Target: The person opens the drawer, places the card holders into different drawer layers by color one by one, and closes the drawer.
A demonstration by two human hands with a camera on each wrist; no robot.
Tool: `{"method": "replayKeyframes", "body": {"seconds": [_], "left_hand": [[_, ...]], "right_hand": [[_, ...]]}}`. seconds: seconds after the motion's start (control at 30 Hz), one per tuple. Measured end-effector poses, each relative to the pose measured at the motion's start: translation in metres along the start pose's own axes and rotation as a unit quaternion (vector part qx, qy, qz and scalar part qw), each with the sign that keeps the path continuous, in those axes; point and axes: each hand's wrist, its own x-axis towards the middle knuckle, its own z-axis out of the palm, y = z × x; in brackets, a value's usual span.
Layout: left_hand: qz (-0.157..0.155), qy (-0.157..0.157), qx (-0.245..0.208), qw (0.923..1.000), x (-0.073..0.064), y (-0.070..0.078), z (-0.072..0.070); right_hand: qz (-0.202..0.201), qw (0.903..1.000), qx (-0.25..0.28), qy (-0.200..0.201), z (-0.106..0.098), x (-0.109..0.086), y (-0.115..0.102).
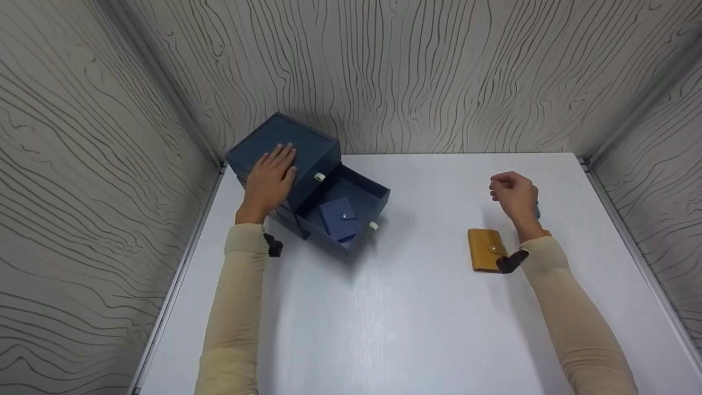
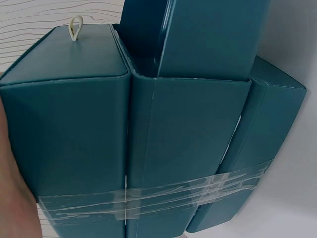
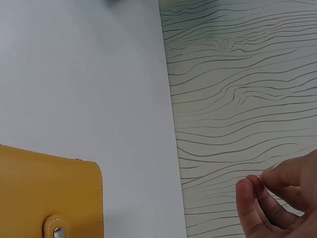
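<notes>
My left hand rests on top of a dark blue drawer box, fingers lying forward and fairly straight. Its middle drawer is pulled out, with a blue snap wallet lying inside. In the left wrist view, part of the left hand shows along the box's edge. My right hand hovers over the right side of the table, fingers loosely bent and nothing between them. Below and left of it lies a mustard snap wallet, also in the right wrist view at lower left.
Clear tape runs around the box's three stacked drawers. A small blue thing peeks out behind the right wrist, mostly hidden. Wood-grain panels stand around the white table at the back and sides.
</notes>
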Motion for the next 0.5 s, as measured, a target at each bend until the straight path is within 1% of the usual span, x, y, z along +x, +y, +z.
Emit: {"method": "replayKeyframes", "body": {"seconds": [0.13,0.23,0.33,0.5], "left_hand": [[-0.003,-0.003,0.004,1.0,0.0,0.001,0.0],[-0.006,-0.006,0.007,0.9999,0.0,0.002,-0.001],[-0.01,-0.005,0.006,0.9999,-0.001,0.002,0.0],[-0.012,-0.001,-0.002,0.9999,-0.001,0.002,0.0]], "right_hand": [[0.018,0.9998,-0.005,-0.001,-0.004,0.003,0.006],[0.024,0.9997,-0.01,0.004,-0.007,0.006,0.011],[0.03,0.9993,-0.02,0.011,-0.01,0.01,0.015],[0.046,0.9984,-0.03,0.01,-0.014,0.017,0.025]]}}
